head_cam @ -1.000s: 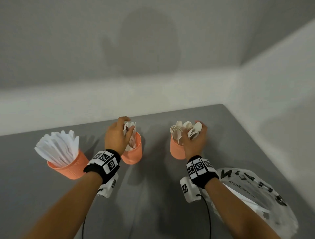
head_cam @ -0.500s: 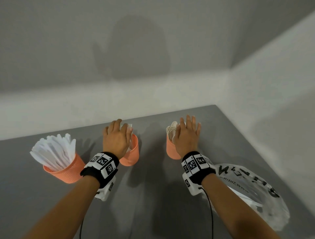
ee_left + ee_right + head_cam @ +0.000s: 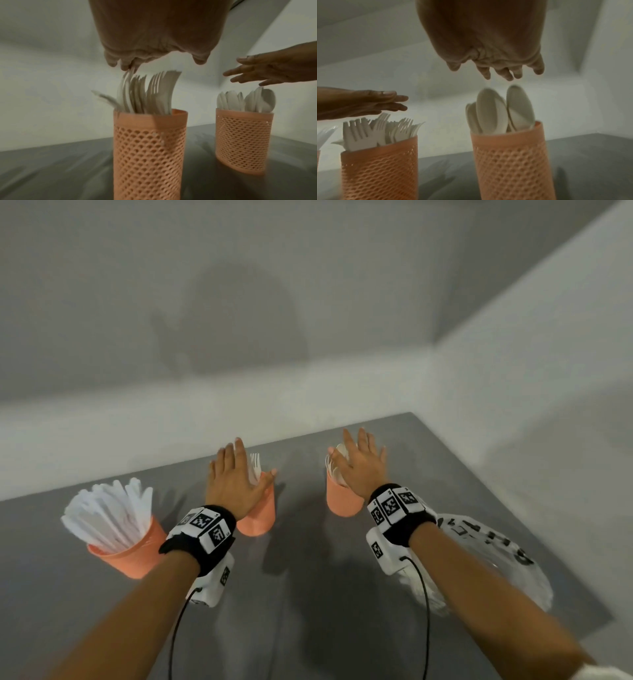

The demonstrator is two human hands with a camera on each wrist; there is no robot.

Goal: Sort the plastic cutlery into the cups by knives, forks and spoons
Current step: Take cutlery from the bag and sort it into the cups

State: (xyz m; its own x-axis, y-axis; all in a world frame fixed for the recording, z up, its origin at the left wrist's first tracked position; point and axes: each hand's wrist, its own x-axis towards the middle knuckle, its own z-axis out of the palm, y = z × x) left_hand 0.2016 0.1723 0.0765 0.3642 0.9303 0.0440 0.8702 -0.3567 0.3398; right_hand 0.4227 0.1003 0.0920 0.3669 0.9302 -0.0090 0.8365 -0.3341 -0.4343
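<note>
Three orange mesh cups stand on the grey table. The left cup holds white knives. The middle cup holds white forks. The right cup holds white spoons. My left hand hovers flat over the forks, fingers straight, its fingertips brushing the fork tops. My right hand is spread above the spoons, holding nothing.
A crumpled clear plastic bag with black lettering lies on the table under my right forearm, near the right edge. White walls meet in a corner behind the table. Cables hang from both wrist cameras.
Both hands have let go of the cutlery bundles they gripped a second ago, straightened their fingers and lifted slightly above the middle and right cups. The cups stayed put.
</note>
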